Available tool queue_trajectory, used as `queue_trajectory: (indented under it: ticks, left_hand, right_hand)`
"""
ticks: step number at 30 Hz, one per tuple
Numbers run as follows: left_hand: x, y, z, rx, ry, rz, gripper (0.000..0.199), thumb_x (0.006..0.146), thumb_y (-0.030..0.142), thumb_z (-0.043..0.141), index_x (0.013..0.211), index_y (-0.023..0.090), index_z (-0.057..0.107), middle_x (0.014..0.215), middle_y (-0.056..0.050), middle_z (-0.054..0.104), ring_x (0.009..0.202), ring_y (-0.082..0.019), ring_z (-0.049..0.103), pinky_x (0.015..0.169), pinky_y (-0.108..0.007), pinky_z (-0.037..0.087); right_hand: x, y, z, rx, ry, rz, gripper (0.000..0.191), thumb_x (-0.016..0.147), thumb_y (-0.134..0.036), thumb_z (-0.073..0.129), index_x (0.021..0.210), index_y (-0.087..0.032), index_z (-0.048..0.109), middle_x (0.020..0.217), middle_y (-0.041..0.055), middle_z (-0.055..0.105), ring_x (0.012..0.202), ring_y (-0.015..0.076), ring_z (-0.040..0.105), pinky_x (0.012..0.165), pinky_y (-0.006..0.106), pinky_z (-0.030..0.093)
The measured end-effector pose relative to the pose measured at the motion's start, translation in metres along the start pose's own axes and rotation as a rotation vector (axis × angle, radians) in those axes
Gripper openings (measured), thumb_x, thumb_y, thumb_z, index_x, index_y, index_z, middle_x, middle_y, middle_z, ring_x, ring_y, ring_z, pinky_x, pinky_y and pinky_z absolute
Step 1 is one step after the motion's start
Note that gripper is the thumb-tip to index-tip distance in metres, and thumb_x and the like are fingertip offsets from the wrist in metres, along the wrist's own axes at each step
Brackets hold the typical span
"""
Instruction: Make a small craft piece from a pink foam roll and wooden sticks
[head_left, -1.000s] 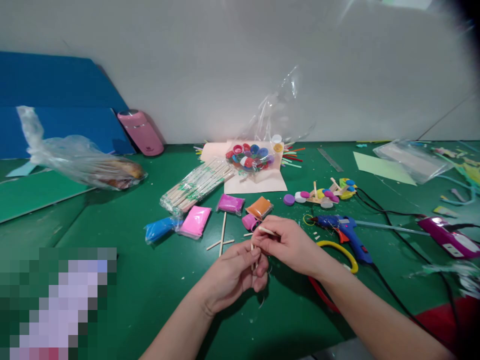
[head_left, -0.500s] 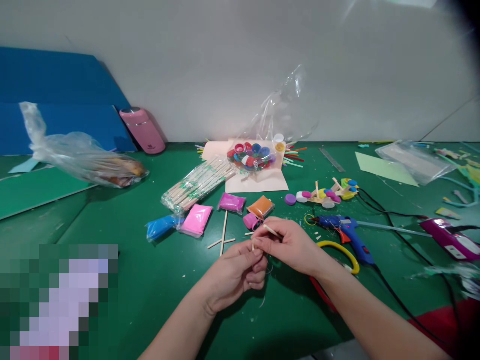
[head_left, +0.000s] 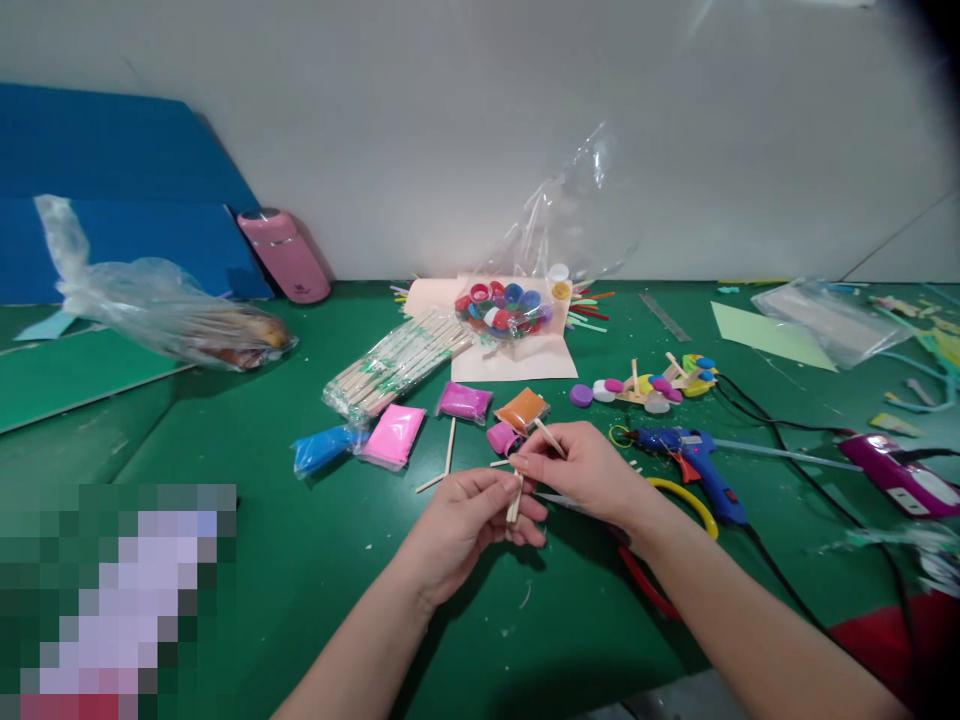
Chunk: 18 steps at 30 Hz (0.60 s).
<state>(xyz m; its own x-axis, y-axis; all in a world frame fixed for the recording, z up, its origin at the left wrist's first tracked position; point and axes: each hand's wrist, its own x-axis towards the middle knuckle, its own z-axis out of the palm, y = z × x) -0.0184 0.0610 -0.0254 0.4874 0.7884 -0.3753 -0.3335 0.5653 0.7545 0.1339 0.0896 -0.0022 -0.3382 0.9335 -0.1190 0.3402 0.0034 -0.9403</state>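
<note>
Short wooden sticks are pinched between the thumb and fingers of my left hand, the other fingers loosely curled. My right hand meets it, its fingertips at the top of these sticks, while another wooden stick is held in it and points up and left. Under my right hand and wrist lie scissors with yellow and red handles, partly covered. Loose wooden sticks lie on the green table just beyond my left hand, beside a pink bottle cap.
Clay packets, blue, pink, purple and orange, lie ahead. Behind them are bagged chopsticks and bottle caps. On the right, a blue glue gun trails a cable near small stick-and-cap models.
My left hand has turned and its fingers have loosened, showing the short sticks in it. The stick in my right hand now points more upright. More of the scissors shows.
</note>
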Motion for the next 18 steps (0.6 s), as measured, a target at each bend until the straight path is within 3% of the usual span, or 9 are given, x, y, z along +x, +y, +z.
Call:
queue_trajectory:
  ticks: [14, 18]
  left_hand:
    - [0.0017, -0.0027, -0.0004, -0.004, 0.034, 0.031, 0.015, 0.076, 0.025, 0.056, 0.074, 0.010, 0.058, 0.064, -0.007, 0.068, 0.050, -0.015, 0.062, 0.053, -0.027, 0.043]
    - [0.0021, -0.0030, -0.0003, 0.004, 0.067, 0.048, 0.016, 0.077, 0.025, 0.054, 0.078, 0.009, 0.060, 0.063, -0.007, 0.067, 0.051, -0.015, 0.062, 0.055, -0.028, 0.043]
  right_hand:
    - [-0.0001, 0.0034, 0.0036, 0.068, 0.005, -0.015, 0.018, 0.074, -0.031, 0.057, 0.068, -0.014, 0.061, 0.058, -0.0012, 0.058, 0.055, 0.0112, 0.052, 0.052, 0.022, 0.040]
    - [-0.0003, 0.0062, 0.0010, 0.058, 0.027, -0.049, 0.022, 0.080, -0.031, 0.050, 0.075, -0.014, 0.064, 0.071, 0.0024, 0.064, 0.070, 0.0144, 0.056, 0.064, 0.025, 0.042]
